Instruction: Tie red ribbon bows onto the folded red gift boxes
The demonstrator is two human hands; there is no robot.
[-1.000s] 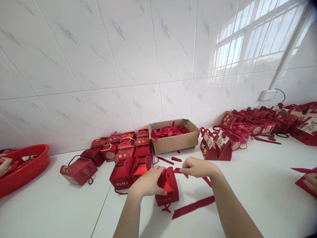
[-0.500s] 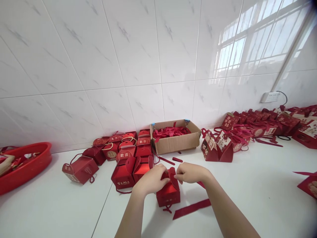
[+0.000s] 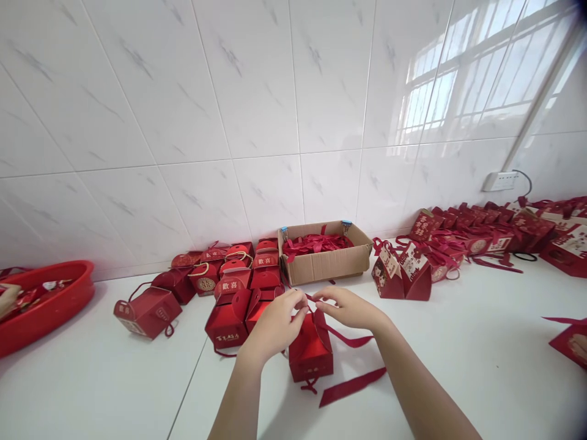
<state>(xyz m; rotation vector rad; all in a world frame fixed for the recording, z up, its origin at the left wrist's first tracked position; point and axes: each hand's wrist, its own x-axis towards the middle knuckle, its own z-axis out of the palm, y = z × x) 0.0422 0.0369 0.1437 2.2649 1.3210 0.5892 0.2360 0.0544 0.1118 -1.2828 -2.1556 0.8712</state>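
A small red gift box (image 3: pixel 310 354) with a rounded flap top stands on the white table in front of me. Just above its top, at the left, my left hand (image 3: pixel 285 318) pinches a dark red ribbon (image 3: pixel 351 340). My right hand (image 3: pixel 348 307) is closed on the same ribbon from the right, fingertips close to the left ones. One ribbon tail curls out to the right under my right wrist. Beside the box lies a loose flat ribbon strip (image 3: pixel 351 388), and a thin cord end shows at the box's lower front. My fingers partly hide the flap.
Several red boxes (image 3: pixel 229 318) stand left of my hands. Behind is a cardboard box (image 3: pixel 330 267) of ribbons. Two printed triangular boxes (image 3: pixel 403 272) stand right, with many more beyond. At far left, a red basin (image 3: pixel 55 308) holds small items; a person's hand (image 3: pixel 8 299) reaches in.
Both hands have risen slightly from the box flap to just above it. The ribbon now shows between my fingertips, and its tail is lifted at the right.
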